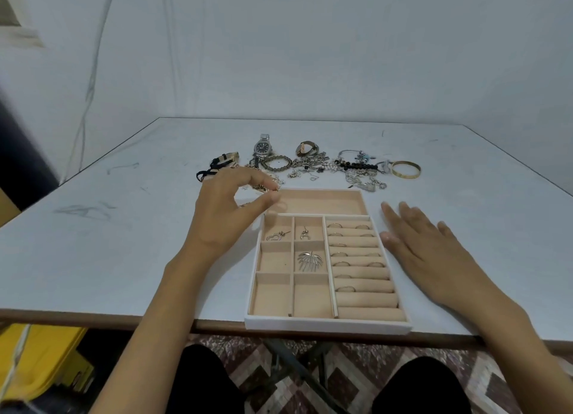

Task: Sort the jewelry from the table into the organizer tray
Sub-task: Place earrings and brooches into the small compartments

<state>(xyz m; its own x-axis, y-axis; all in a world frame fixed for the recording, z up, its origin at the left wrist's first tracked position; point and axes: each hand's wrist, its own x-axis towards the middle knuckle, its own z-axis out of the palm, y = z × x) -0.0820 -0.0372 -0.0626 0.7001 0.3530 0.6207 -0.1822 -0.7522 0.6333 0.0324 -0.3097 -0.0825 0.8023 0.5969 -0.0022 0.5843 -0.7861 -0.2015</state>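
While the unsorted jewelry (310,164) lies in a loose row across the far side of the table (124,227), its long axis running left to right from a silver watch (263,147) to a gold bangle (406,169), I work from the near edge. The organizer tray (325,323) sits between the row and me.

The row lies just beyond the tray's far rim, and its left end is straight ahead of my left hand (223,209), plainly the nearer of the two. That hand hovers over the tray's far left corner, thumb and forefinger curved toward each other with only a narrow gap between them. A small glinting piece (274,185) shows right at the fingertips. I cannot tell whether I am pinching it or whether it lies on the table behind them.

My right hand (434,252) rests flat on the table just beside the tray's right wall, fingers straight and spread, holding nothing.

In the tray, rings sit in the ring rolls (356,243) on the right. A leaf-shaped piece (310,260) and two smaller pieces occupy the small compartments on the left. The long back compartment (325,201) looks bare. By my reckoning most of the sorting is not yet done.
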